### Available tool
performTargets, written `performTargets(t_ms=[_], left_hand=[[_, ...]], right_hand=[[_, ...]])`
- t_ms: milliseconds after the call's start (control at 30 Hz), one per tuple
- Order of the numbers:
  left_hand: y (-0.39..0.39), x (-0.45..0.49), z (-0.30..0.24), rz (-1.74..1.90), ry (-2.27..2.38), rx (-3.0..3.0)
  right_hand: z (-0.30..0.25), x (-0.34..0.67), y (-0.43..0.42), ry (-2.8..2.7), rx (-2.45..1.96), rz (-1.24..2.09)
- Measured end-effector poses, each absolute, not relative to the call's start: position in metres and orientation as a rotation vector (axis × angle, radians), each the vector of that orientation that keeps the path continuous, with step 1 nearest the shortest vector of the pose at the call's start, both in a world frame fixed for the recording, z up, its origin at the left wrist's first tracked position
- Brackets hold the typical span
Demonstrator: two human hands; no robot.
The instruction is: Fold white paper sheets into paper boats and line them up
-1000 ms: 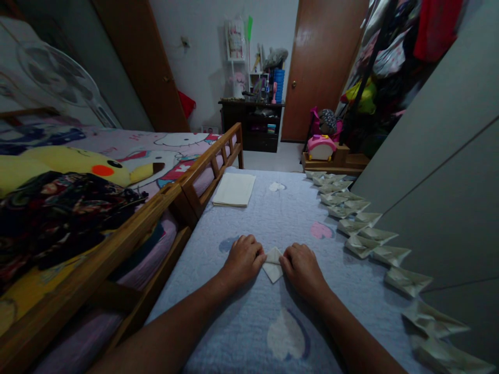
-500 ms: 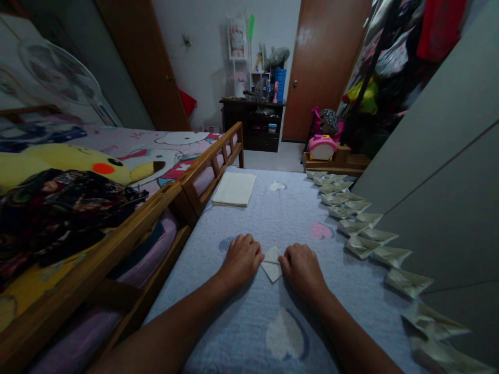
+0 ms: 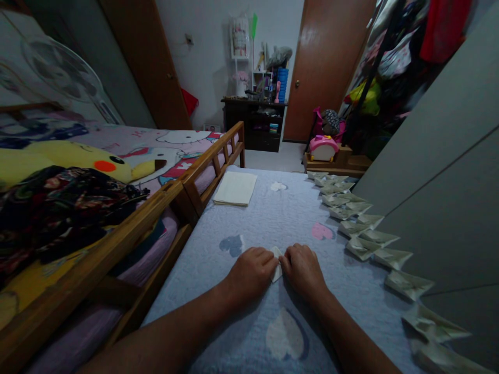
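A small folded white paper lies on the pale blue quilt, mostly hidden between my two hands. My left hand presses on its left side with the fingers curled inward. On the other side, my right hand holds its right edge, the knuckles nearly meeting those of my left hand. Only a thin strip of the paper shows. Its exact fold cannot be seen.
A stack of cream paper sheets and a small white scrap lie farther along the quilt. Several folded paper boats line its right edge beside a grey panel. A wooden bed rail runs along the left.
My left hand has slid right over the paper, now covering most of it. The hands sit closer together, and the view has shifted slightly.
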State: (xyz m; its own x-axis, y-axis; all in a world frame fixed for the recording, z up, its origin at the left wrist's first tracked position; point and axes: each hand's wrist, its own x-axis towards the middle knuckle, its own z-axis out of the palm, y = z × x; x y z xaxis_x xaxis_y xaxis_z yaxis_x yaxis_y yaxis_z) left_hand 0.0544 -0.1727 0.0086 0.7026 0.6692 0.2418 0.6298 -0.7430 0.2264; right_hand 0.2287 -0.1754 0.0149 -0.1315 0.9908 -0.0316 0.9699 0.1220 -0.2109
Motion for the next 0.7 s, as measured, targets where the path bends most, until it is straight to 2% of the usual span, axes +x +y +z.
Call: performTargets(t_ms=[433,700], left_hand=[[-0.197,0.054,-0.003,0.243,1.102,2.888],[-0.197,0.056,0.0,0.263,1.153,2.849]], right_hand=[[0.012,0.225,-0.18,-2.224,-2.018,0.188],[0.012,0.221,-0.185,-2.176,-2.001,0.06]])
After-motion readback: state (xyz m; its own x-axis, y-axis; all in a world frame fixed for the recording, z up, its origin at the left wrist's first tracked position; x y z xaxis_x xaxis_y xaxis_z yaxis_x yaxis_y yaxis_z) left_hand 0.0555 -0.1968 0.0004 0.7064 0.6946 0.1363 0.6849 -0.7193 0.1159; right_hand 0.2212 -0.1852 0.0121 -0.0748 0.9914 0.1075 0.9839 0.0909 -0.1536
